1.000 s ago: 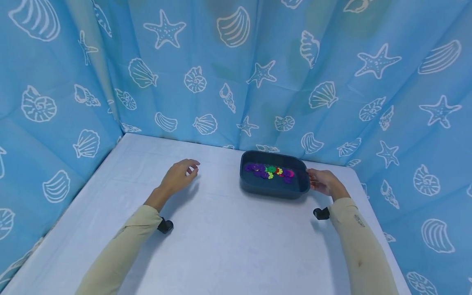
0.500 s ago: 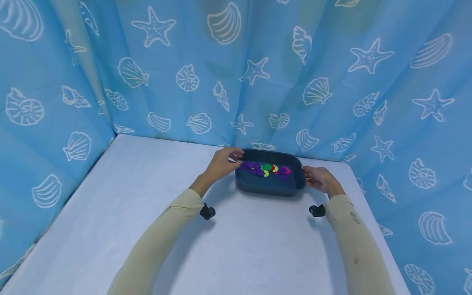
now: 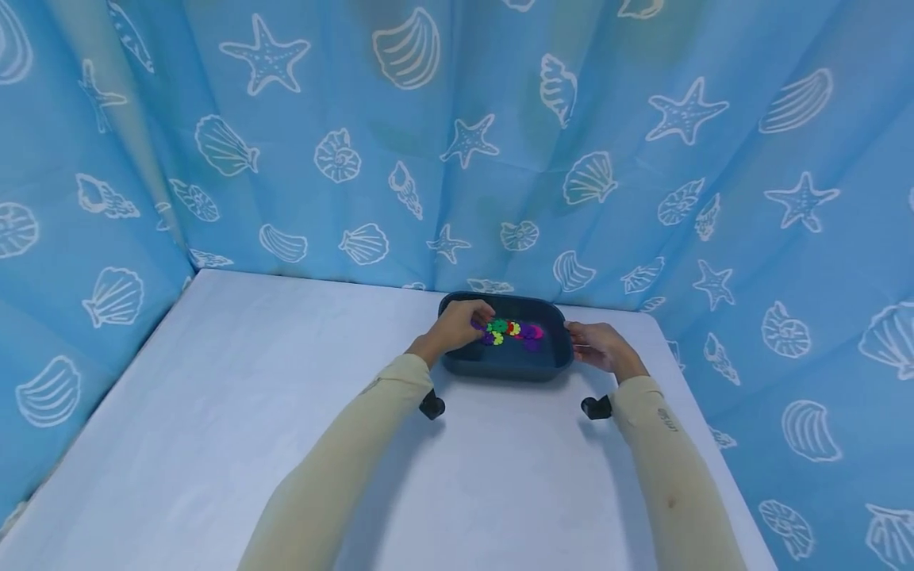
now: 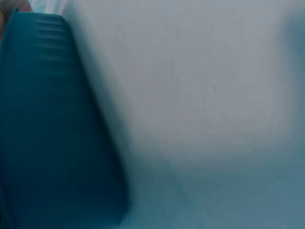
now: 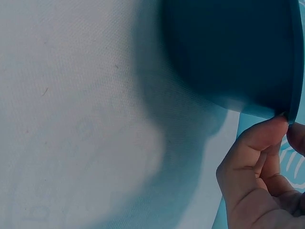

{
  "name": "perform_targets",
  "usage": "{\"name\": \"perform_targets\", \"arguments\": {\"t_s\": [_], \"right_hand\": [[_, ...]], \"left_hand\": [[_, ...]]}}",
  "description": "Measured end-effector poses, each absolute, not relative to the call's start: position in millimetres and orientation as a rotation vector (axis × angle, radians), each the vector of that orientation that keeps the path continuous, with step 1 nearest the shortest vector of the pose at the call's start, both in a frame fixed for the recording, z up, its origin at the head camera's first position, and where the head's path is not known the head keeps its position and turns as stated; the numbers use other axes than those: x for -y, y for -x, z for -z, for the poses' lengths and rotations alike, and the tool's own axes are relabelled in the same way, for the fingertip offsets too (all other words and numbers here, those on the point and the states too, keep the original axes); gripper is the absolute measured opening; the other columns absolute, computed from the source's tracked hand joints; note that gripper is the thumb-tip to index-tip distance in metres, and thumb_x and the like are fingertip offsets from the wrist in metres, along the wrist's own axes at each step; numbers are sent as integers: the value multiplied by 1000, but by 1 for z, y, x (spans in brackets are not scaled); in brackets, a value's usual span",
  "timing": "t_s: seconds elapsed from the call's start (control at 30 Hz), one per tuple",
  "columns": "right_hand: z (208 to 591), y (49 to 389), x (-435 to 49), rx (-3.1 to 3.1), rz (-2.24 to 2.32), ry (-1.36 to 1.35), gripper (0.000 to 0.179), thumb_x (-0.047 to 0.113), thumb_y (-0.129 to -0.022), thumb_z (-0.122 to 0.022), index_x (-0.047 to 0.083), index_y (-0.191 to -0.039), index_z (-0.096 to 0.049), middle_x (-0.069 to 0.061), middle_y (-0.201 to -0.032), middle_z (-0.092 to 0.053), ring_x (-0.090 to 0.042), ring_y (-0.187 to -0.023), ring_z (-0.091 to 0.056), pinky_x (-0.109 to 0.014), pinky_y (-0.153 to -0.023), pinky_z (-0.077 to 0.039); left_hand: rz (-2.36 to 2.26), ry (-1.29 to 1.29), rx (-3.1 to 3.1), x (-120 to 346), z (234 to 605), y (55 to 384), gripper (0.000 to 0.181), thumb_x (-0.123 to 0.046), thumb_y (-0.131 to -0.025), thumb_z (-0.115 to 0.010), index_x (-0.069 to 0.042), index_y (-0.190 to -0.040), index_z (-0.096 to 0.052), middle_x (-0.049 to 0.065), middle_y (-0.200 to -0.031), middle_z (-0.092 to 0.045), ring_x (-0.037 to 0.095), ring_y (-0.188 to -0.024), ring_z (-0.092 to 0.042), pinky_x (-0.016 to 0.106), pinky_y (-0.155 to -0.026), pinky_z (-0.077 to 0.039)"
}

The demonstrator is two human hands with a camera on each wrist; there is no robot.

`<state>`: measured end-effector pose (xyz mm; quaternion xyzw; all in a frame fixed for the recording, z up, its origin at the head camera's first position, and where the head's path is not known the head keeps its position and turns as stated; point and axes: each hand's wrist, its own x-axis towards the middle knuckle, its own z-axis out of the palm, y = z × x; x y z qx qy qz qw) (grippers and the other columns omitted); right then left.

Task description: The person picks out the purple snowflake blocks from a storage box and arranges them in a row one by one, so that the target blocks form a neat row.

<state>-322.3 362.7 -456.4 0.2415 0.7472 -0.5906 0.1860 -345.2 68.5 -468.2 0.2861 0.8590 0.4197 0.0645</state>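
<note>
Near the table's far edge sits a dark blue-grey rectangular bin [image 3: 508, 369] holding several small flower-shaped pieces. Among them are purple pieces [image 3: 531, 333], a green piece [image 3: 497, 326] and a yellow piece [image 3: 497, 339]. My left hand [image 3: 455, 323] reaches over the bin's left end, thumb and fingers apart at the purple pieces, some of which it hides. The left wrist view shows only the bin's outer wall [image 4: 57, 119], not this hand's fingers. My right hand [image 5: 257, 176] pinches the rim at the bin's right end between thumb and fingers.
A white cloth [image 3: 214, 412] covers the table. Behind and on both sides hangs a blue curtain [image 3: 400, 135] with white shells and starfish. The table's right edge runs close to the right forearm [image 3: 664, 460].
From the left of the bin, my left hand has moved right, past the rim and over the pieces. My right hand stays at the bin's right end. The head view has shifted slightly.
</note>
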Motion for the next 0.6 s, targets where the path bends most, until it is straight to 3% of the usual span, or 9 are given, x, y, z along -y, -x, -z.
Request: {"name": "perform_targets", "arguments": {"t_s": [0.27,0.6], "right_hand": [[456,324,-364,-2116,1661,-692,47,32,-100,-54,0,-133,-46,-10,-110,-50,-17,-85,-55,-22,-69,-54],[458,321,-365,-2124,1663,-719,48,32,-100,-53,1,-136,-46,-11,-112,-51,-19,-88,-55,-22,-70,-54]], "left_hand": [[-1089,-898,-2612,-81,471,350,40,4,-86,-70,1,-125,-62,13,-119,-65,27,-114,-60,34,-97,-49],[-905,-878,-2649,-94,479,357,41,8,-87,-65,-4,-126,-62,10,-121,-65,21,-114,-59,32,-100,-47]]}}
